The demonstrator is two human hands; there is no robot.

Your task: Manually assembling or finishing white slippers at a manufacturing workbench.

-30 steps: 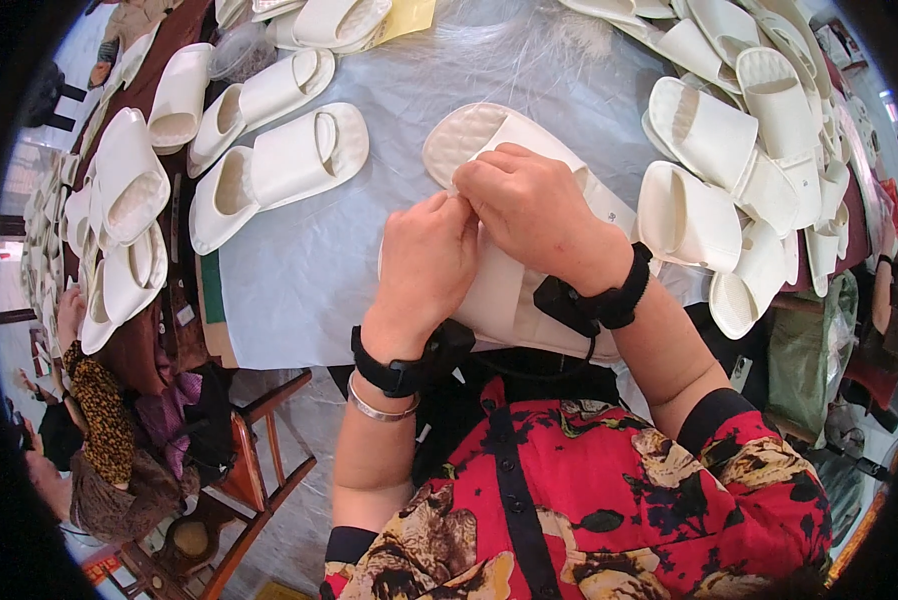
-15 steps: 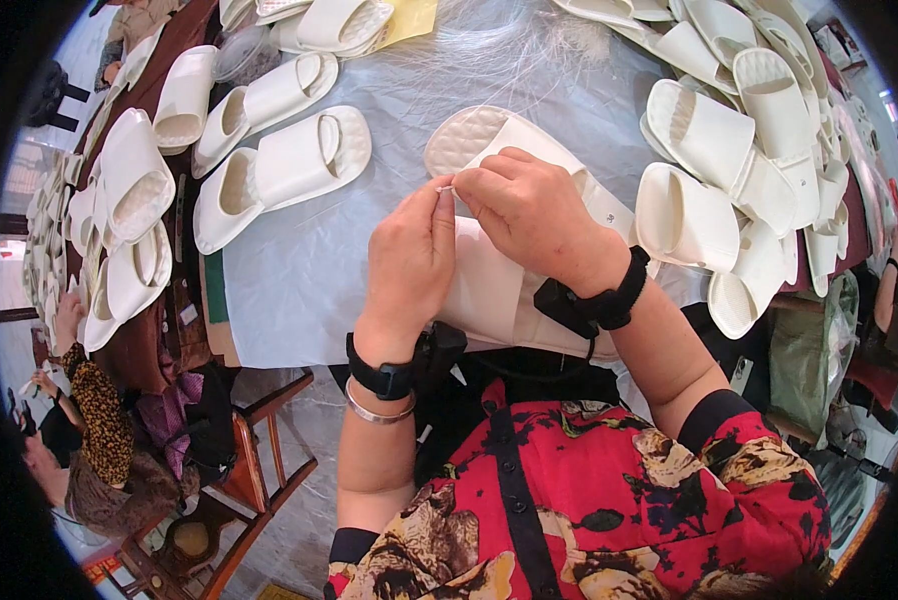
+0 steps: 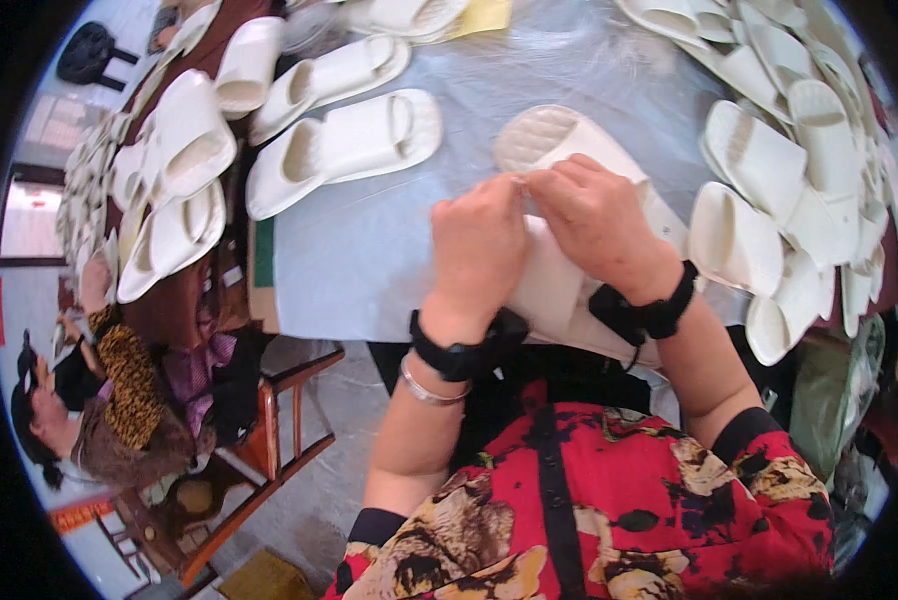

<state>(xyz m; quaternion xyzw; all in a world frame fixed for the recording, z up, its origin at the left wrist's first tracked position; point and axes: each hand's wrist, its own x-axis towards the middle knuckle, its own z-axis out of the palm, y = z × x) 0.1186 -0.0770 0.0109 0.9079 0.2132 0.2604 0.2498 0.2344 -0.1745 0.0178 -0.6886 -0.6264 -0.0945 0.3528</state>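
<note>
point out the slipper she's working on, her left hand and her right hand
white slipper [image 3: 547,135]: head view, on its ribbed sole near the far end
left hand [image 3: 477,245]: head view, on the back of the hand
right hand [image 3: 597,218]: head view, on the back of the hand

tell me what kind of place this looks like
Probably a slipper workshop or packing room: heaps of identical white slippers cover a worktable, and both hands work on one white slipper.

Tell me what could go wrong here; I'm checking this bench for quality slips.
Both hands, left hand and right hand, pinch at the slipper close together, so a slip could tear or crease its edge. The pile of slippers crowds the right wrist and might get knocked off the table.
</note>
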